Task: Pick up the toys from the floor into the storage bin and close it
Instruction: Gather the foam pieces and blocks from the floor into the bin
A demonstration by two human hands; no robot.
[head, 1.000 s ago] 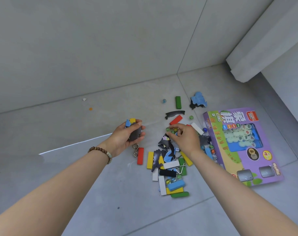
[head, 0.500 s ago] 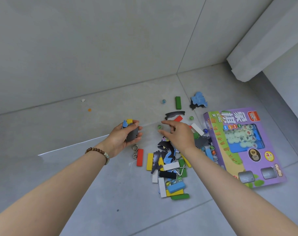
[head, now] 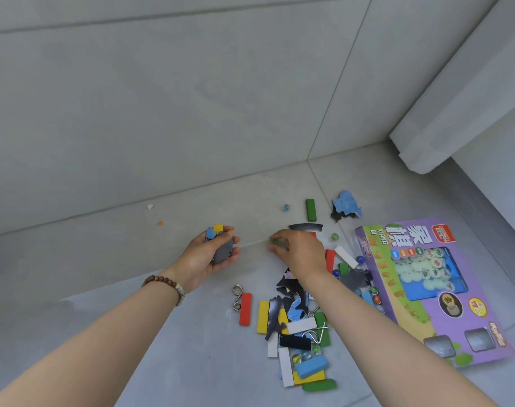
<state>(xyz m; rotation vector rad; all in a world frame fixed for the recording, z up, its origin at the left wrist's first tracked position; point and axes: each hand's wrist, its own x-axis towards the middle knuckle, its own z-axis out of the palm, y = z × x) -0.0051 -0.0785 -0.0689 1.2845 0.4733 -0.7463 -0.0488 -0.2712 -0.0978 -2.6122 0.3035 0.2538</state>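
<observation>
A pile of toys (head: 297, 333) lies on the grey floor: coloured blocks, dark puzzle pieces, marbles and wire puzzles. My left hand (head: 209, 257) grips a bunch of pieces (head: 221, 245): a grey one, a blue one and a yellow one. My right hand (head: 300, 254) hovers left of the pile's far end, fingers curled round a green marble (head: 276, 242), blurred by motion. No storage bin is in view.
A purple chess box (head: 432, 289) lies flat to the right of the pile. Farther off sit a green block (head: 310, 210), a blue puzzle piece (head: 347, 205), a blue marble (head: 286, 207) and a green marble (head: 334, 237). Walls meet just behind; a white ledge (head: 456, 113) juts at right.
My right hand has lifted off the pile and moved left toward my left hand, carrying the marble. My left hand has held still with its pieces.
</observation>
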